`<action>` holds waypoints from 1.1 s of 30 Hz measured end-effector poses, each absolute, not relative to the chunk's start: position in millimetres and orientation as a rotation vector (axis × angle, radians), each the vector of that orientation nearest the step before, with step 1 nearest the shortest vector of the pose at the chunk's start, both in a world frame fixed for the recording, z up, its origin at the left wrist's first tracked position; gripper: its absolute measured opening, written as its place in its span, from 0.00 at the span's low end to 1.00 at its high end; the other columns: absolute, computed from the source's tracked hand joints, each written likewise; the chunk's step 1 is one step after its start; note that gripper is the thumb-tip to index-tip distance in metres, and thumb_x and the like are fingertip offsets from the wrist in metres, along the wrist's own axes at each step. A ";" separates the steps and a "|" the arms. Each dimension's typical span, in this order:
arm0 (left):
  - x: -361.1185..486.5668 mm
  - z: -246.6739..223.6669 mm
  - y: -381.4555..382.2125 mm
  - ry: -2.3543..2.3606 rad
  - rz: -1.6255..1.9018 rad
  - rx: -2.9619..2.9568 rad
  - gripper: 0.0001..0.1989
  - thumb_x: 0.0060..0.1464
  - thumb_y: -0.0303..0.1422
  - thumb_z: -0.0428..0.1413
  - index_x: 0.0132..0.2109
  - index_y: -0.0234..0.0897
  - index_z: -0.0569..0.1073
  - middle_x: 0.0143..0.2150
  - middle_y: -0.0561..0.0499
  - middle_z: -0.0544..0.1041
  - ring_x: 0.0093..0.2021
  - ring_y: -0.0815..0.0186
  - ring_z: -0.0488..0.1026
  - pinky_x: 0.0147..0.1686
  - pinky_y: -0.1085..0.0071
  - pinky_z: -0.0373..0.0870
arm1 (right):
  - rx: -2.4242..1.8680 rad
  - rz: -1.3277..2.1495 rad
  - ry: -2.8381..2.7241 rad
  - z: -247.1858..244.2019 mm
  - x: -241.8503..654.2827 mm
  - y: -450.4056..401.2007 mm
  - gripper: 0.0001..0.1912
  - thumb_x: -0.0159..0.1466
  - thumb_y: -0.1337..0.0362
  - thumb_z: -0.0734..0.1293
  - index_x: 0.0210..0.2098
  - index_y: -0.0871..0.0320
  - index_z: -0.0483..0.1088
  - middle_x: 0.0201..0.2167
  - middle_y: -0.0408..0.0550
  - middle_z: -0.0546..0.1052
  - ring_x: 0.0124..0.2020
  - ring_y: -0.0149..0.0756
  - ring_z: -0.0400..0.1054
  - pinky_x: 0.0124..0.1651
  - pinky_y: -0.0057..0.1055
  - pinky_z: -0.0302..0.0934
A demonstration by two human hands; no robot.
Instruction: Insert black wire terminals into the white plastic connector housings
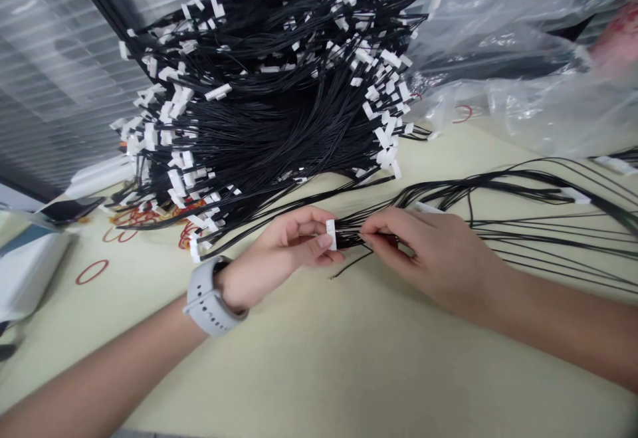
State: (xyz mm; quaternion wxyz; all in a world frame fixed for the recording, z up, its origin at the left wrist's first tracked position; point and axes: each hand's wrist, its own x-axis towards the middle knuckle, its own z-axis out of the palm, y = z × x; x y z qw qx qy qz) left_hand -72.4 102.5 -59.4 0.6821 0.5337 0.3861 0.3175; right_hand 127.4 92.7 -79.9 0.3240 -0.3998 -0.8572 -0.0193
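My left hand (299,242), with a grey watch at the wrist, pinches a small white connector housing (331,234) between thumb and fingers. Several black wires (349,228) run from the housing to the right. Close beside it, my right hand (413,245) is closed in a pinch on a thin black wire near the housing; its fingertips hide most of the pinched part. One loose wire end (343,270) with a bare metal tip hangs below, between the two hands. Past my right hand, more black wires (548,228) spread over the table to the right.
A large pile of black cables (279,112) with white connectors stands behind my hands. Clear plastic bags (538,112) lie at the back right. Red and orange rubber bands (92,272) are scattered at left, near a white box (34,272). The pale yellow table (319,358) stretches in front.
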 end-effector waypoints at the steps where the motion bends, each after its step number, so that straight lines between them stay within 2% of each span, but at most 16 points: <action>1: -72.5 -59.5 102.9 0.864 0.712 1.195 0.06 0.54 0.25 0.55 0.41 0.33 0.69 0.31 0.54 0.72 0.31 0.74 0.74 0.35 0.79 0.69 | -1.037 -0.065 -2.251 -79.5 127.1 92.5 0.09 0.63 0.69 0.56 0.30 0.61 0.66 0.19 0.39 0.69 0.16 0.24 0.58 0.19 0.24 0.48; 19: -72.7 -58.2 102.8 0.852 0.683 1.217 0.05 0.54 0.25 0.55 0.40 0.33 0.69 0.32 0.54 0.72 0.31 0.74 0.74 0.33 0.79 0.69 | -0.973 -0.002 -2.239 -80.6 128.6 89.3 0.07 0.62 0.69 0.58 0.31 0.60 0.66 0.18 0.38 0.68 0.16 0.23 0.57 0.20 0.23 0.50; 26: -69.0 -55.1 95.3 0.837 0.659 1.293 0.05 0.53 0.24 0.55 0.39 0.34 0.68 0.30 0.55 0.72 0.31 0.73 0.73 0.31 0.80 0.69 | -0.932 -0.027 -2.243 -80.0 125.8 87.2 0.07 0.63 0.69 0.57 0.31 0.59 0.65 0.21 0.38 0.70 0.18 0.24 0.60 0.21 0.24 0.51; 28: -69.8 -54.0 94.2 0.825 0.670 1.280 0.05 0.54 0.25 0.54 0.40 0.34 0.68 0.30 0.55 0.72 0.31 0.74 0.74 0.32 0.80 0.69 | -0.901 -0.035 -2.219 -76.3 126.1 87.6 0.05 0.63 0.69 0.58 0.31 0.58 0.64 0.23 0.40 0.70 0.22 0.25 0.62 0.23 0.24 0.53; 30: -71.7 -53.0 94.3 0.802 0.693 1.244 0.05 0.55 0.26 0.54 0.41 0.35 0.70 0.31 0.54 0.73 0.32 0.73 0.74 0.34 0.79 0.70 | -0.871 -0.066 -2.174 -71.8 127.8 89.5 0.02 0.61 0.66 0.61 0.33 0.58 0.63 0.30 0.46 0.70 0.31 0.31 0.65 0.31 0.27 0.58; 32: -74.3 -52.0 95.3 0.761 0.722 1.207 0.06 0.54 0.27 0.55 0.41 0.36 0.71 0.33 0.54 0.74 0.32 0.73 0.74 0.35 0.78 0.71 | -0.870 -0.127 -2.178 -67.8 131.4 93.8 0.10 0.60 0.62 0.64 0.38 0.60 0.62 0.38 0.52 0.69 0.41 0.39 0.64 0.40 0.34 0.59; 33: -75.6 -51.3 96.1 0.746 0.736 1.201 0.06 0.54 0.28 0.55 0.42 0.37 0.71 0.33 0.54 0.74 0.32 0.73 0.74 0.35 0.78 0.71 | -0.878 -0.153 -2.216 -66.3 133.8 96.7 0.11 0.60 0.61 0.63 0.40 0.60 0.62 0.40 0.54 0.69 0.43 0.42 0.64 0.41 0.36 0.59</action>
